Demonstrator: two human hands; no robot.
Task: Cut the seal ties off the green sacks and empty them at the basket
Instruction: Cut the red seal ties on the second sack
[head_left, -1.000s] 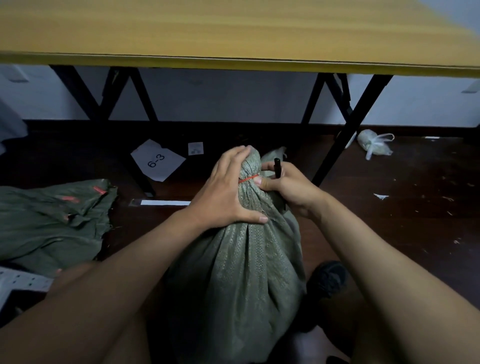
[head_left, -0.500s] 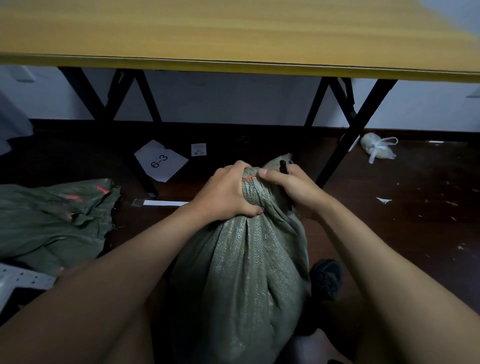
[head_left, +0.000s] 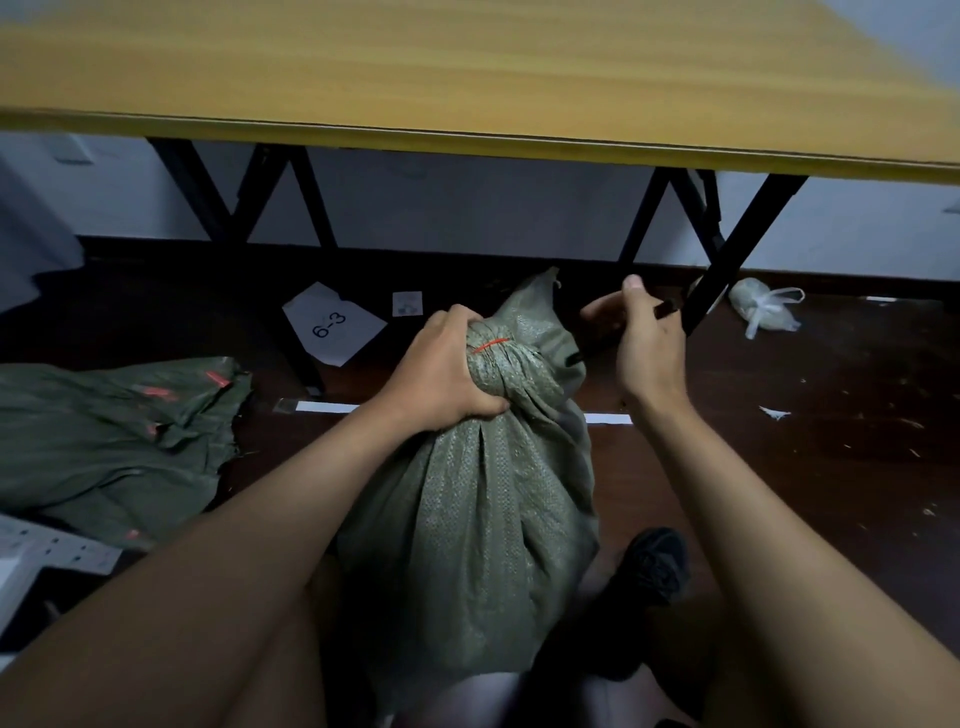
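Observation:
A full green woven sack (head_left: 483, 519) stands upright on the floor between my forearms. Its neck is bunched and bound by a red seal tie (head_left: 491, 344). My left hand (head_left: 441, 374) grips the neck just below the tie. My right hand (head_left: 644, 348) is off the sack, to the right of its neck, fingers curled round a thin black cutting tool (head_left: 618, 335) whose tip lies near the sack's loose top flap. The tool's blade is hard to make out.
A yellow table top (head_left: 467, 78) on black folding legs (head_left: 727, 275) spans the view ahead. Flat green sacks (head_left: 114, 431) lie at left, a white basket corner (head_left: 31, 561) at bottom left, paper marked 6-3 (head_left: 332, 327) and a small white bag (head_left: 763, 312) on the dark floor.
My right hand has pulled away from the sack's neck to the right with the black tool. My left hand kept its grip on the neck, and the sack's top flap now stands free.

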